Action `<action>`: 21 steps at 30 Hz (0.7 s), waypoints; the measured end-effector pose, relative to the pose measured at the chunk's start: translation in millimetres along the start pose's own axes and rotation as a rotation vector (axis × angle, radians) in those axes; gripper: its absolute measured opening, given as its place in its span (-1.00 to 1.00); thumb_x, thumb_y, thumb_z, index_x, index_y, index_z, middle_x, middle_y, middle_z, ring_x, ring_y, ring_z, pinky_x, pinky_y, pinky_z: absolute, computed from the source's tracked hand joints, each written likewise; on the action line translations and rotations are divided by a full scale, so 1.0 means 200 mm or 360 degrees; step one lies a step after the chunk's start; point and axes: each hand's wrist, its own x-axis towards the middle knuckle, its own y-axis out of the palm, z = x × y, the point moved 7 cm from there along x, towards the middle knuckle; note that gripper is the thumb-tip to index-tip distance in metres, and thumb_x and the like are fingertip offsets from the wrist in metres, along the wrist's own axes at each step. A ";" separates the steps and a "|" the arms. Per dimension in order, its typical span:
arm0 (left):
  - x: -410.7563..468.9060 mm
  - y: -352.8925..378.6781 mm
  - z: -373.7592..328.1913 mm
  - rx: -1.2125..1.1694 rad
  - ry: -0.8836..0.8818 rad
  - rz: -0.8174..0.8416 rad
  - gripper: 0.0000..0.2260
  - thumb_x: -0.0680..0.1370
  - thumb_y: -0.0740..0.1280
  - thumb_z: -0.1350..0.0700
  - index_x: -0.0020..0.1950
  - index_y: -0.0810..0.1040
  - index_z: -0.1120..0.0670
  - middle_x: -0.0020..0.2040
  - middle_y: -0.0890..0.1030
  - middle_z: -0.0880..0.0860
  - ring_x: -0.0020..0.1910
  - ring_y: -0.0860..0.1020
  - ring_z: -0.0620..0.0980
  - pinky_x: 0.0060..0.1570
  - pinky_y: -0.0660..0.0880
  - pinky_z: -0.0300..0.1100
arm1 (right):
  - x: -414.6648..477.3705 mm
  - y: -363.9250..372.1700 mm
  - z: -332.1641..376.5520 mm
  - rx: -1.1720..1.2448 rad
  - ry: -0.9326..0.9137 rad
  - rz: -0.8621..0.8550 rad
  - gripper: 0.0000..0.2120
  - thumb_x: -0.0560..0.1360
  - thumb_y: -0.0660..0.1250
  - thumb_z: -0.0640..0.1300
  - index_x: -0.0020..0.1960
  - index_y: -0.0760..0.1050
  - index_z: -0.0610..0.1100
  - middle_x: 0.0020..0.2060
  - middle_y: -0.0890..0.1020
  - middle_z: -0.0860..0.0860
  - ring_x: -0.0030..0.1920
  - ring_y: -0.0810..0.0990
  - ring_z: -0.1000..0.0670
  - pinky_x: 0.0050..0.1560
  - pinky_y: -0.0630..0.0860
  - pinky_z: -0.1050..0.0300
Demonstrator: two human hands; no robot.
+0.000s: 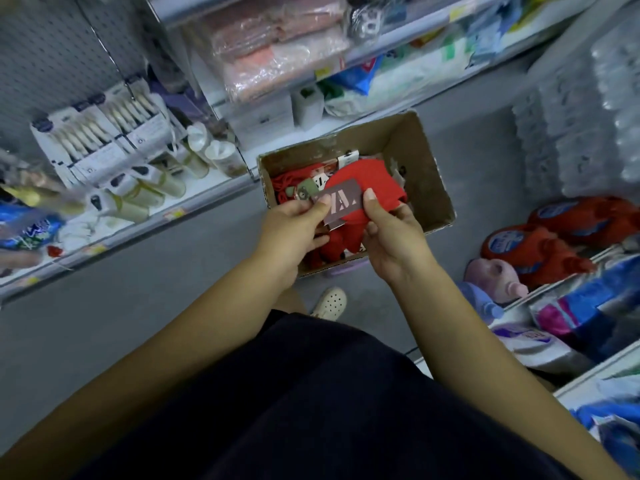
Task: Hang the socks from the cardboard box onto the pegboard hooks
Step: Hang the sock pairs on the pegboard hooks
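My left hand (294,225) and right hand (391,237) each pinch the stiff grey card (341,202) on soft red socks (367,180), just above the brown box (415,157). If my thumbs slide on the smooth card, the limp knit could drop back in, well short of the perforated pegboard (34,46).

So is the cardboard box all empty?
No, the cardboard box has red socks in it, behind the labelled pair that the left hand and right hand hold.
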 end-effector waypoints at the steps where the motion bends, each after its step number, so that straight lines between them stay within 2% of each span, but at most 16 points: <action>1: 0.00 0.01 -0.01 -0.0027 0.0015 -0.0003 -0.85 0.57 0.47 0.06 0.03 0.65 0.14 0.08 0.71 0.09 0.07 0.70 0.03 -0.11 0.67 -0.19 | -0.01 0.00 0.00 -0.0026 -0.0007 -0.0011 -0.70 0.60 0.38 -0.21 0.30 0.45 -0.19 -0.01 0.71 -0.08 -0.32 0.69 0.14 -0.29 0.61 0.25; 3: -0.01 0.04 -0.04 -0.0064 0.0057 0.0024 -0.84 0.59 0.44 0.14 0.03 0.61 0.24 0.11 0.70 0.17 0.10 0.69 0.09 -0.10 0.67 -0.18 | -0.02 -0.02 -0.01 -0.0131 0.0006 -0.0012 -0.65 0.59 0.41 -0.12 0.34 0.46 -0.16 0.15 0.69 -0.10 -0.04 0.73 0.05 -0.12 0.65 0.18; 6: 0.01 0.06 -0.08 -0.0017 0.0126 0.0040 -0.88 0.62 0.40 0.19 -0.04 0.57 0.24 0.16 0.67 0.24 0.14 0.68 0.15 -0.04 0.68 -0.12 | -0.02 -0.06 -0.05 -0.0377 0.0162 0.0021 -0.58 0.56 0.42 0.08 0.31 0.50 -0.11 0.16 0.67 -0.03 0.22 0.62 0.00 0.32 0.52 -0.04; 9: 0.03 0.04 -0.12 0.0129 0.0180 0.0008 -0.88 0.63 0.39 0.20 -0.09 0.54 0.18 0.15 0.66 0.25 0.13 0.68 0.16 0.03 0.67 -0.06 | -0.02 -0.11 -0.04 -0.0527 0.0265 0.0068 -0.68 0.53 0.42 0.17 0.07 0.53 -0.06 -0.04 0.60 0.07 0.22 0.55 -0.02 0.33 0.47 -0.08; 10: 0.03 0.03 -0.13 0.0162 0.0203 0.0014 -0.88 0.63 0.39 0.20 -0.10 0.54 0.17 0.14 0.66 0.25 0.13 0.68 0.16 0.01 0.67 -0.06 | -0.03 -0.13 -0.03 -0.0561 0.0249 0.0069 -0.68 0.52 0.43 0.17 0.05 0.52 -0.06 -0.03 0.60 0.08 0.25 0.55 -0.02 0.35 0.46 -0.10; 12: 0.03 0.01 -0.16 0.0203 0.0260 0.0063 -0.89 0.62 0.40 0.19 -0.08 0.55 0.17 0.10 0.67 0.21 0.09 0.69 0.13 -0.07 0.68 -0.12 | -0.04 -0.17 0.01 -0.0640 0.0139 0.0062 -0.54 0.51 0.45 0.16 0.25 0.50 -0.11 0.18 0.61 0.02 0.33 0.52 -0.03 0.39 0.44 -0.11; 14: 0.01 -0.02 -0.21 0.0280 0.0338 0.0123 -0.92 0.61 0.42 0.18 -0.06 0.57 0.14 0.04 0.67 0.15 0.03 0.70 0.08 -0.13 0.66 -0.19 | -0.07 -0.17 0.09 -0.0766 -0.0084 0.0080 -0.42 0.51 0.46 0.15 0.44 0.43 -0.06 0.35 0.55 0.01 0.34 0.52 0.01 0.34 0.46 -0.03; 18: -0.09 -0.08 -0.35 0.0485 0.0524 0.0198 -0.94 0.56 0.48 0.19 0.00 0.65 0.05 -0.02 0.72 0.09 -0.05 0.70 0.01 -0.10 0.66 -0.17 | -0.17 -0.03 0.24 -0.1126 -0.0545 0.0354 -0.57 0.50 0.46 0.16 0.35 0.51 0.20 0.39 0.51 0.19 0.39 0.43 0.19 0.41 0.43 0.06; 21: -0.20 -0.12 -0.45 0.0464 0.0619 0.0312 -0.87 0.51 0.51 0.24 0.00 0.70 0.05 -0.05 0.76 0.08 -0.05 0.72 0.03 -0.09 0.66 -0.16 | -0.28 0.14 0.32 -0.1395 -0.0768 0.0655 -0.55 0.55 0.43 0.09 0.42 0.49 0.15 0.44 0.45 0.22 0.42 0.40 0.27 0.45 0.39 0.15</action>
